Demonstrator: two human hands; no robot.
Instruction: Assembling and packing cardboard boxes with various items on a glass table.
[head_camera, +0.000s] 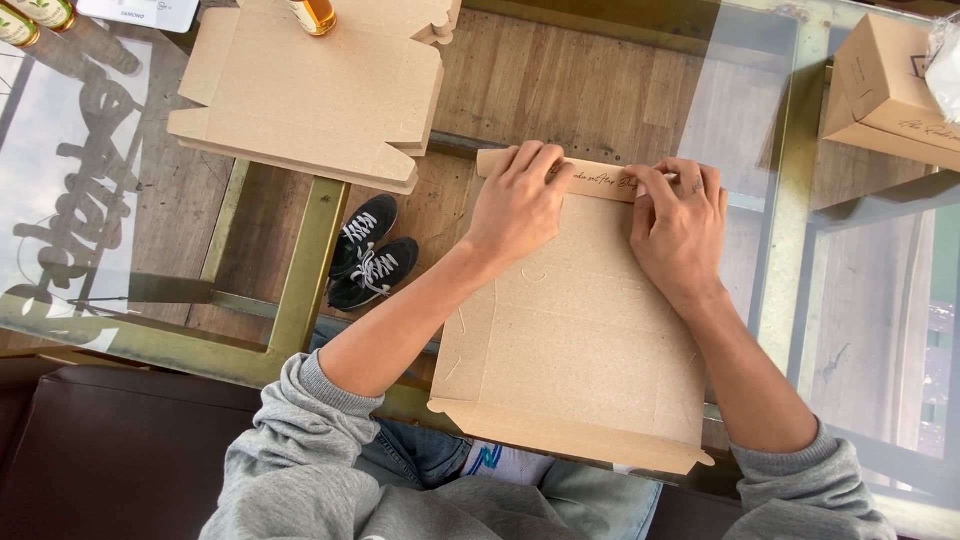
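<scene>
both hands press far flap of flat cardboard box blank (575, 330) on glass table (790, 150): left hand (515, 205), right hand (680, 230) palms down, nothing clasped. first fold under way; sides, near flap unfolded.

This looks like a small packing spot set up in a home or a small shop, not a factory line. The work surface is a glass-topped table (860, 300) on a brass-coloured metal frame (300, 270), with a wooden plank floor (580, 90) showing through it. A stack of flat cardboard box blanks (310, 100) lies at the far left, and a made-up cardboard box (885, 85) sits at the far right. Small bottles (30, 18) stand along the far edge. A dark leather sofa (110, 450) runs along the near side, and a pair of black sneakers (370, 250) rests on the floor under the table.
</scene>
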